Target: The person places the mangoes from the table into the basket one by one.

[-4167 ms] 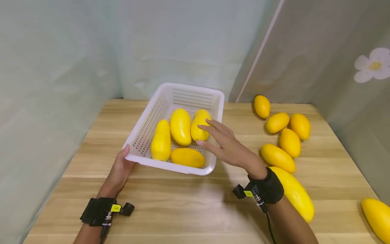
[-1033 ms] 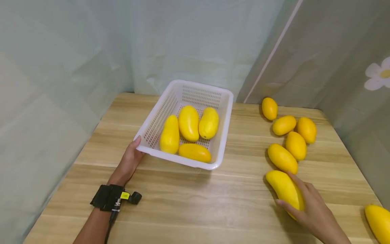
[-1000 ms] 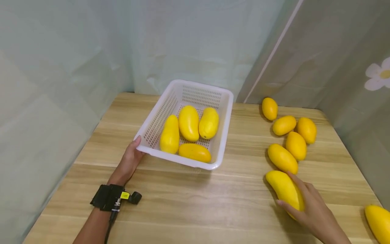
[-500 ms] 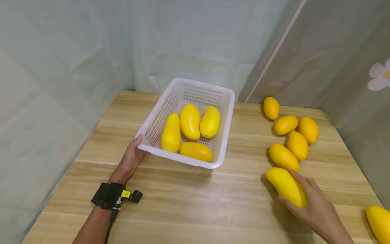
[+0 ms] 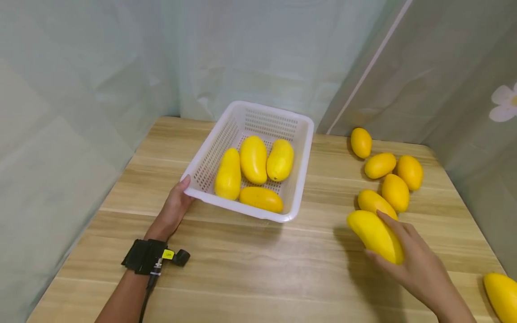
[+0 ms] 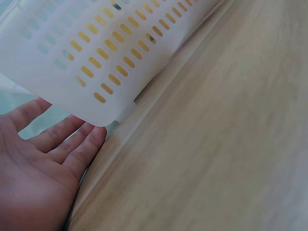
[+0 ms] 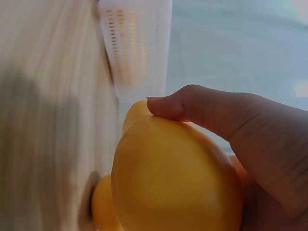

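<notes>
A white plastic basket [image 5: 246, 211] with slotted walls stands at the middle of the table, holding several yellow mangoes [image 5: 253, 159]. At its near left corner my left hand [image 5: 171, 207] holds the rim, thumb on top and fingers against the outside; in the left wrist view the fingertips touch the basket's lower corner. My right hand [image 5: 420, 264] grips a large yellow mango [image 5: 375, 235] between thumb and fingers, off the table with a shadow beneath. In the right wrist view the thumb lies along this mango [image 7: 173, 173], while the other fingers are mostly hidden behind it.
Several loose mangoes [image 5: 395, 193] lie on the right side of the wooden table [image 5: 242, 273], one partly behind the held mango. Another mango [image 5: 501, 294] lies at the far right, cut by the frame edge. Pale curtains [image 5: 258, 54] hang behind the table.
Earlier my right hand was spread over a mango in the basket. It then took hold of the large mango on the table and has lifted it. The left hand stays at the basket corner.
</notes>
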A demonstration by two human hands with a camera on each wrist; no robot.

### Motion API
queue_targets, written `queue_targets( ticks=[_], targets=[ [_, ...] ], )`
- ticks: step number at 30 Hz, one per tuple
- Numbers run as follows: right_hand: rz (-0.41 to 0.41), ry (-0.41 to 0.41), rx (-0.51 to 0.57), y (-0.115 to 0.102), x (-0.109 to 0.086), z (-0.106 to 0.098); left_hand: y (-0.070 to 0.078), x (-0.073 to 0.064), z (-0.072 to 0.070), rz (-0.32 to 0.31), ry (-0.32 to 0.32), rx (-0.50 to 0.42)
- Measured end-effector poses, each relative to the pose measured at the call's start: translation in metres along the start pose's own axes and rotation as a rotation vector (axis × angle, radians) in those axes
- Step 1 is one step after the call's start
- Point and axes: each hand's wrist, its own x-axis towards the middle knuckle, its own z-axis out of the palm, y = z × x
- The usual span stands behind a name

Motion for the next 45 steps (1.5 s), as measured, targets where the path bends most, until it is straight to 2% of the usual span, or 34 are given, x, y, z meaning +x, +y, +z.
queue_targets(
  ticks=[19, 23, 30, 36, 45],
  targets=[
    [-0.192, 0.078, 0.035, -0.039, 0.036, -0.015, 0.000, -0.002, -0.003, 0.012, 0.016, 0.001],
    [-0.203, 0.078, 0.047, -0.048, 0.043, -0.016, -0.001, -0.001, -0.001, 0.008, 0.017, -0.008],
    [-0.218, 0.090, 0.063, -0.059, 0.054, -0.019, -0.001, 0.000, 0.002, -0.034, 0.026, 0.001],
    [-0.202, 0.096, 0.117, -0.068, 0.062, -0.018, -0.001, 0.000, 0.003, -0.018, 0.022, -0.009],
    [-0.204, 0.113, 0.138, -0.079, 0.077, -0.013, -0.005, 0.000, 0.000, 0.003, 0.027, 0.018]
  ],
)
